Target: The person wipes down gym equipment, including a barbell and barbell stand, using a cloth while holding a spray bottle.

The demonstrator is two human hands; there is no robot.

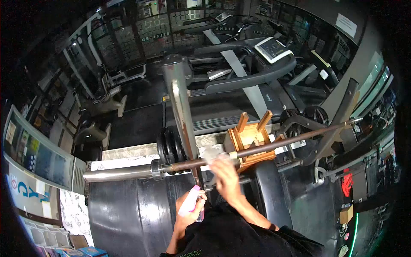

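Note:
A long rusty barbell [274, 145] lies across a rack in front of me, its chrome sleeve [115, 173] at the left. My right hand [224, 175] presses a pale cloth [213, 155] against the bar near its middle; hand and cloth are blurred. My left hand [188, 212] is held lower, close to my body, gripping a spray bottle [190, 200] with a pink top and white body. A black padded bench [269, 188] sits under the bar.
An upturned wooden stool [250, 137] rests behind the bar. Black weight plates [169, 145] stand beside a rusty upright post [182, 107]. A treadmill [252, 68] and other gym machines fill the back. Boxes [81, 250] lie at the lower left.

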